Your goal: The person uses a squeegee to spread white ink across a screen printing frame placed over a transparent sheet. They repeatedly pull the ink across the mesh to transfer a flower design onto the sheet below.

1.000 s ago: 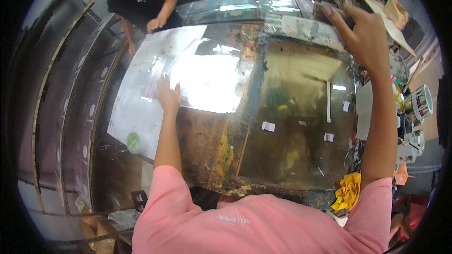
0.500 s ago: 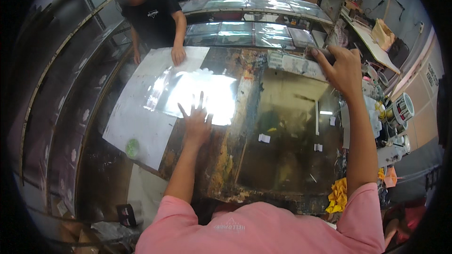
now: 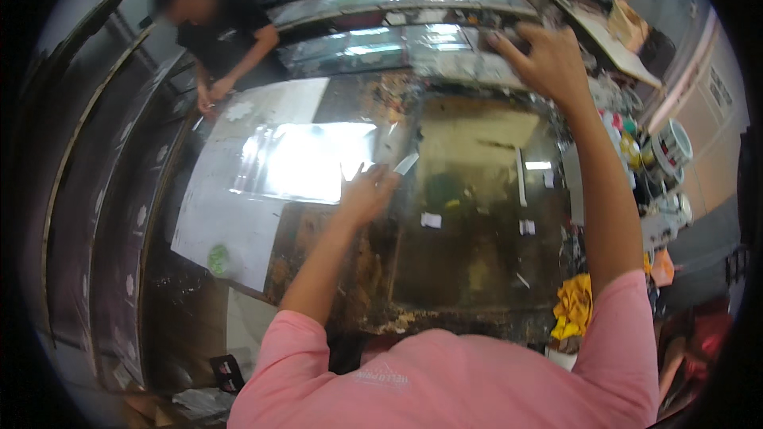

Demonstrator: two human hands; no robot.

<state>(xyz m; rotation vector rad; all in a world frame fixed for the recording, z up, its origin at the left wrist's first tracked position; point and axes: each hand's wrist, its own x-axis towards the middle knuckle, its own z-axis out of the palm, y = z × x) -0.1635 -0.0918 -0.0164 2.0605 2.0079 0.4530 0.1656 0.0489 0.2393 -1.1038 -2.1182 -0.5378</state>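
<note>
at the right edge of a glossy sheet [image 3: 294,160], the left hand [image 3: 367,197] lies with fingers parted and bent, clasping nothing visible; the sheet spreads left of those fingertips, partly over a white board [image 3: 222,222]. up and right of them, the right hand [image 3: 550,65] curls at a framed screen [image 3: 469,270]'s far bar, thumb out; whether it grips cannot be told. below all the fingers, small pale print marks the pink shirt [image 3: 453,389]; right of the right fingers a pale panel [image 3: 719,89] carries dark, blurred lettering.
</note>
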